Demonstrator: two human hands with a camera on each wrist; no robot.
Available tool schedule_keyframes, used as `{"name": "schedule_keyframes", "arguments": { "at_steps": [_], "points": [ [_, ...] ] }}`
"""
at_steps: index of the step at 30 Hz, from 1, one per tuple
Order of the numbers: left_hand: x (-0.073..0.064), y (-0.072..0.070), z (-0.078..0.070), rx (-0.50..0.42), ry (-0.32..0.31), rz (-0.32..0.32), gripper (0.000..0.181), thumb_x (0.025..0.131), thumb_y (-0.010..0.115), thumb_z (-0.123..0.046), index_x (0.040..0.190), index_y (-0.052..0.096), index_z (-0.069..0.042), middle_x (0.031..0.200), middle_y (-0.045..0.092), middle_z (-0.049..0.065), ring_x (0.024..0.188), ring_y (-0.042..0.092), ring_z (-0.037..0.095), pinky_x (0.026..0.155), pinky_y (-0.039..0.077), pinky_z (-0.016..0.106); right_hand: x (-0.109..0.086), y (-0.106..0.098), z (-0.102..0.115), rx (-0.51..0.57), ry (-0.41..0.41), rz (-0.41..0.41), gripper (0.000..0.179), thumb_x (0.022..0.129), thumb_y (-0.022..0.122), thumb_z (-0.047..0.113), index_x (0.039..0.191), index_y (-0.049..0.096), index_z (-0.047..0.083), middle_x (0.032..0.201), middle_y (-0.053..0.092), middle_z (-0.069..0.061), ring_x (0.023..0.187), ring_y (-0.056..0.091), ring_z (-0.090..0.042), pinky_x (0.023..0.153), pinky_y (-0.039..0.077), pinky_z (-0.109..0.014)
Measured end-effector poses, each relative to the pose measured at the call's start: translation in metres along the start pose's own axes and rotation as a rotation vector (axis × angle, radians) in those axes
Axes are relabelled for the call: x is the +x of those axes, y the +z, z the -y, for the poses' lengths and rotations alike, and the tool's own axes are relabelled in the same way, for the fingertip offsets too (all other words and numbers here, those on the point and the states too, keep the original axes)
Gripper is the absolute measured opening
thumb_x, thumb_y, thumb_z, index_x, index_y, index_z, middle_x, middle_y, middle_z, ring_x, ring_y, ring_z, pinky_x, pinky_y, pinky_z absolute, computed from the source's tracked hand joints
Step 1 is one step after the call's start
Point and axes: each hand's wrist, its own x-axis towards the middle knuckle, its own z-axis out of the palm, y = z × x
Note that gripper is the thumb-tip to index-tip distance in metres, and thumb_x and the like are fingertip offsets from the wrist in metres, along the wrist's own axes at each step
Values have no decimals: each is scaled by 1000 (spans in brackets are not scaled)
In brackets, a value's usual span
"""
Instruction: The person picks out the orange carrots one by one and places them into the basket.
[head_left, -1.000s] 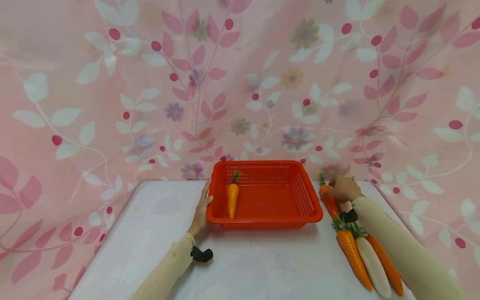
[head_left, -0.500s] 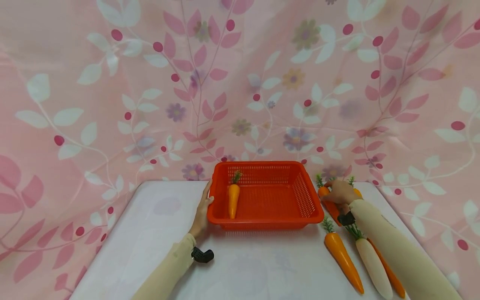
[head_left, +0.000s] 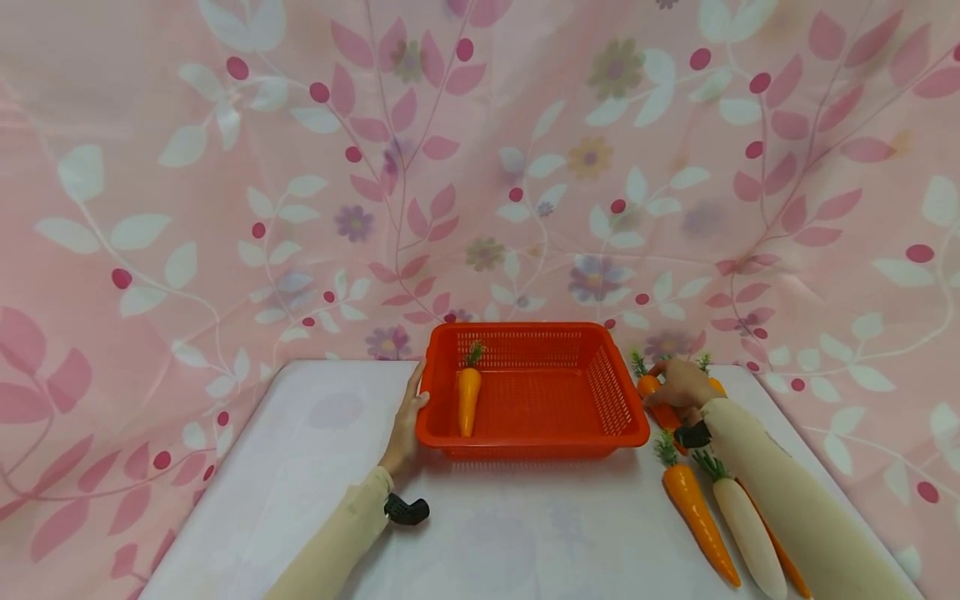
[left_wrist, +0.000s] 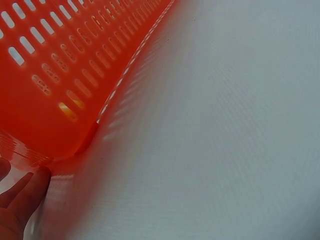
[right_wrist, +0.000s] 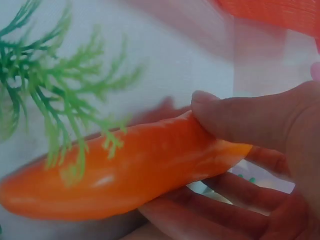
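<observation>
In the head view, my right hand (head_left: 684, 385) is beside the basket's right end, gripping an orange carrot (head_left: 662, 410). Thumb on one side and fingers on the other hold the carrot (right_wrist: 115, 175) in the right wrist view. My left hand (head_left: 405, 421) rests against the left side of the red-orange plastic basket (head_left: 525, 450), its extended fingers (left_wrist: 30, 192) touching the outer wall near a corner. One carrot (head_left: 468, 402) with green leaves lies inside at the basket's left. Another carrot (head_left: 717, 387) is mostly hidden behind my right hand.
In front of my right hand lie a carrot (head_left: 701, 523) and a white radish (head_left: 750, 533). A further carrot (head_left: 787, 567) is partly under my right forearm. Everything is on a white-covered table (head_left: 315, 442), with a floral pink cloth (head_left: 480, 167) behind.
My right hand has shifted slightly and now holds the carrot. The front carrot moved left, then back a little to the right. My left hand and the basket stay together.
</observation>
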Motion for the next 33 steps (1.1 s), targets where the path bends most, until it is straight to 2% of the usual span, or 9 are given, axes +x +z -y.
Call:
{"name": "schedule_keyframes", "arguments": {
  "at_steps": [8, 11, 15, 18, 21, 28, 33],
  "points": [
    [0, 0, -2, 20, -25, -13, 62, 112, 29, -26, 171, 13, -36, 179, 11, -2, 159, 31, 41, 117, 45, 59, -3, -2, -2, 138, 28, 23, 71, 90, 78, 16, 148, 46, -10, 117, 63, -35, 79, 72, -31, 63, 66, -42],
    [0, 0, -2, 33, -27, -20, 62, 112, 29, -29, 171, 14, -37, 179, 12, -1, 159, 30, 41, 118, 43, 60, -5, -2, -4, 145, 9, 9, 71, 91, 76, 16, 149, 46, -11, 119, 61, -35, 77, 68, -28, 63, 65, -40],
    [1, 1, -1, 40, -31, -20, 62, 112, 29, -30, 171, 14, -36, 180, 11, 0, 161, 26, 40, 123, 36, 60, -7, -3, -8, 178, -7, 8, 70, 94, 72, 14, 152, 42, -13, 125, 57, -35, 74, 63, -24, 64, 64, -38],
    [0, 1, -1, 35, -37, -16, 62, 112, 29, -28, 172, 13, -35, 180, 9, -1, 162, 24, 38, 126, 32, 59, -8, -4, -10, 241, -12, 27, 69, 96, 69, 11, 153, 39, -15, 128, 55, -39, 74, 68, -23, 67, 67, -42],
    [-1, 0, -1, 33, -36, -14, 63, 111, 28, -27, 171, 13, -36, 180, 9, -2, 162, 25, 37, 125, 35, 58, -10, -6, -12, 315, -18, 56, 70, 96, 67, 7, 154, 35, -16, 128, 55, -41, 78, 74, -29, 71, 67, -48],
    [0, 0, -1, 20, -26, -25, 61, 113, 29, -28, 171, 14, -36, 179, 13, -4, 158, 34, 38, 116, 46, 58, -9, -12, -16, 375, -38, 33, 67, 100, 65, 14, 155, 37, -12, 128, 59, -31, 94, 65, -28, 85, 64, -38],
    [1, 0, 1, 33, -23, -25, 62, 112, 29, -30, 172, 13, -34, 179, 12, 0, 160, 29, 40, 121, 39, 60, -8, -16, -20, 510, -56, 12, 68, 104, 61, 17, 159, 32, -12, 123, 66, -24, 93, 71, -21, 95, 64, -52]
  ]
}}
